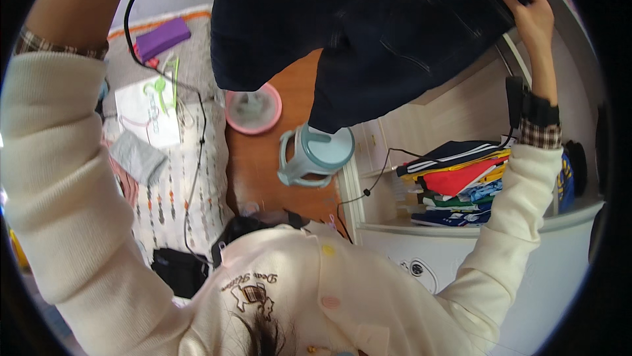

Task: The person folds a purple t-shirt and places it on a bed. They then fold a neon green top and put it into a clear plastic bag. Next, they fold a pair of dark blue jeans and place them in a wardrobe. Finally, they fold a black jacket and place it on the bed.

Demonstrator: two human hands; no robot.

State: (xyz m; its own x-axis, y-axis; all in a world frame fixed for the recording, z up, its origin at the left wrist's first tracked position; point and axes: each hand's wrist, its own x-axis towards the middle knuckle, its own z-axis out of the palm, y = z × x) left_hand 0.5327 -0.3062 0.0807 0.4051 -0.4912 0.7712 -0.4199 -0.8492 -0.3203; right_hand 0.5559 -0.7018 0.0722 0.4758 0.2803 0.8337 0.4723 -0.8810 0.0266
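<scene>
A pair of dark navy denim shorts (375, 20) hangs spread out at the top of the view, its two leg openings pointing down. At the upper right, my right hand (534, 17) is closed on the edge of the shorts, thumb over the cloth. My left arm (72, 125) rises along the left side, and its hand lies beyond the upper edge, so its grip is hidden. The top of the shorts is cut off by the frame.
On the right, a shelf holds a stack of folded clothes (457, 185). A light blue stool (316, 155) and a pink basin (253, 109) stand on the wooden floor. The bed at left bears a purple box (163, 38) and a folded grey cloth (138, 157). Black cables (203, 138) dangle from both wrists.
</scene>
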